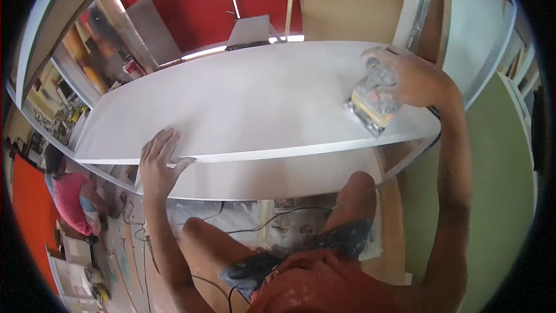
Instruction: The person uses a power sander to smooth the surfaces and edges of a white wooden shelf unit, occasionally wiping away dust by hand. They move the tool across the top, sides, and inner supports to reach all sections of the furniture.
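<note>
A long white board (249,104) lies flat in front of me, its near edge running across the view. My right hand (411,78) is wrapped round the top of an electric sander (370,107), whose base rests on the board's right part. Dust coats the sander and my fingers, and part of its body is hidden under the hand. On the near left edge of the board rests my left hand (159,159), fingers stretched over the top surface and thumb apart, holding nothing.
A lower white shelf (278,177) sits under the board. Black cables (284,215) run across the dusty floor near my legs. At the left, another person (75,200) in a pink top crouches. A green panel (469,185) stands at the right, red panels (174,6) behind.
</note>
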Demonstrator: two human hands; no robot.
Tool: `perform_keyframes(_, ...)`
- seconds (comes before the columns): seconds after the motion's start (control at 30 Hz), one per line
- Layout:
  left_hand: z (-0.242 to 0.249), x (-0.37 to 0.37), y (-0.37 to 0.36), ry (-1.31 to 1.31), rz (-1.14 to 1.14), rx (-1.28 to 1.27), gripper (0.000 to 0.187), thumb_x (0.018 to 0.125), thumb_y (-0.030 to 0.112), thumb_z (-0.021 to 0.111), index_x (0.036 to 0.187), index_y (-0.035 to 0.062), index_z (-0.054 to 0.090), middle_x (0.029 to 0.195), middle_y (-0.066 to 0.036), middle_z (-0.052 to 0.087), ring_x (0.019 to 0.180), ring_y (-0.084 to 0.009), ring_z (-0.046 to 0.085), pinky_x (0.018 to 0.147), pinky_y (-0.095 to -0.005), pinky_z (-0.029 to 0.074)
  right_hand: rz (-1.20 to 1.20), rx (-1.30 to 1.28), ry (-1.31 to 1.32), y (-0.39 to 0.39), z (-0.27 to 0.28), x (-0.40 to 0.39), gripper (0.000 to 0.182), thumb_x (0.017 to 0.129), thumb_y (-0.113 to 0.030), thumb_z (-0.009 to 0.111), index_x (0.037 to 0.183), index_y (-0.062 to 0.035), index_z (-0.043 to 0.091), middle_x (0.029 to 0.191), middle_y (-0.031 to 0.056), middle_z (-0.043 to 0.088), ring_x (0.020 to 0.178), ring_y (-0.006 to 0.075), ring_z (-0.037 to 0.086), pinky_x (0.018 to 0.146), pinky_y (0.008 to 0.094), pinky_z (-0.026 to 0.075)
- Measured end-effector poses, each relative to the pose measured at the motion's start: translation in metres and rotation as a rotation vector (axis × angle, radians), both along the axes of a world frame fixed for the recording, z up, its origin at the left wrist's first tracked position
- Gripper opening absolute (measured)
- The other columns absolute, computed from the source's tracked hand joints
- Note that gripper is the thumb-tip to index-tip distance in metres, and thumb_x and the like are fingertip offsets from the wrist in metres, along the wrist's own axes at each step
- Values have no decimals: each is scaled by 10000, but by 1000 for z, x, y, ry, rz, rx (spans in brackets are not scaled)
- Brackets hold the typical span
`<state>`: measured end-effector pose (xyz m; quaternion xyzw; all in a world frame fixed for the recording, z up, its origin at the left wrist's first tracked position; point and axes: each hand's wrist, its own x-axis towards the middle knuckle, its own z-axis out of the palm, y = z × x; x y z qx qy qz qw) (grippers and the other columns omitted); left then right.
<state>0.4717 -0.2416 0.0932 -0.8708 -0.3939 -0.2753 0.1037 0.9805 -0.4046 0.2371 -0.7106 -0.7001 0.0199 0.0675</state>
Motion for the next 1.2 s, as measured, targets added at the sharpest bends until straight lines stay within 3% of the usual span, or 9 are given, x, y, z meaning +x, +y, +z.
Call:
perform_keyframes(0.2,45,21,36,204,-325,-308,869,675,427,898,1437,93,645,1527,-142,584,1430,-355,531,1186,-492,419,-379,131,-113,-20,-11,11,644,891,-372,767,1417,-59,568,1258,259,661,1135,458,659,988,504,527)
perform_keyframes(0.4,35,24,57,203,-483,-388,944,672,417,906,1502,102,586,1630,-133,473,1539,-345,388,1274,-464,309,-531,559,49,-74,-36,-65,648,803,-250,863,1397,-191,611,1250,157,644,1138,395,668,965,473,544)
perform_keyframes(0.5,37,21,59,192,-539,-407,916,713,425,883,1513,104,574,1646,-133,451,1565,-349,342,1294,-473,262,-552,740,257,-90,-55,-97,674,792,-207,875,1411,-193,608,1273,128,646,1144,370,675,977,453,546)
perform_keyframes(0.6,42,24,62,201,-597,-406,882,764,426,846,1526,91,555,1645,-162,443,1573,-360,322,1304,-482,222,-524,877,157,-91,-73,-126,682,774,-166,890,1399,-189,620,1289,125,642,1142,364,676,988,442,547)
perform_keyframes(0.67,33,19,67,217,-631,-404,874,788,427,827,1537,81,539,1644,-187,435,1578,-368,308,1309,-486,201,-552,896,156,-83,-83,-173,654,786,-194,882,1390,-194,629,1290,130,640,1152,364,674,997,440,545)
perform_keyframes(0.77,28,15,75,173,-650,-395,721,979,482,678,1553,79,511,1639,-146,452,1569,-361,320,1303,-434,227,-634,873,182,-61,-83,-239,620,806,-194,860,1387,-192,642,1300,141,634,1161,346,677,992,429,549)
perform_keyframes(0.83,21,13,81,-434,-631,-1029,662,1087,519,483,1561,57,490,1639,-156,453,1563,-346,340,1289,-407,222,-653,838,215,-45,-83,-276,575,833,-251,827,1379,-195,652,1287,160,619,1138,363,679,955,453,565)
perform_keyframes(0.93,26,15,74,-338,-564,-827,690,1126,551,330,1554,34,491,1620,-164,470,1539,-316,375,1271,-384,237,-500,898,139,-22,-95,-317,527,868,-312,790,1365,-191,660,1288,190,588,1059,392,683,871,491,596)
perform_keyframes(1.2,19,11,89,-321,-633,-913,594,1144,465,360,1518,30,515,1578,-166,512,1514,-308,406,1257,-388,263,-257,675,167,-10,-108,-375,629,845,-304,813,1440,-371,621,1446,152,499,1213,351,647,900,441,619)
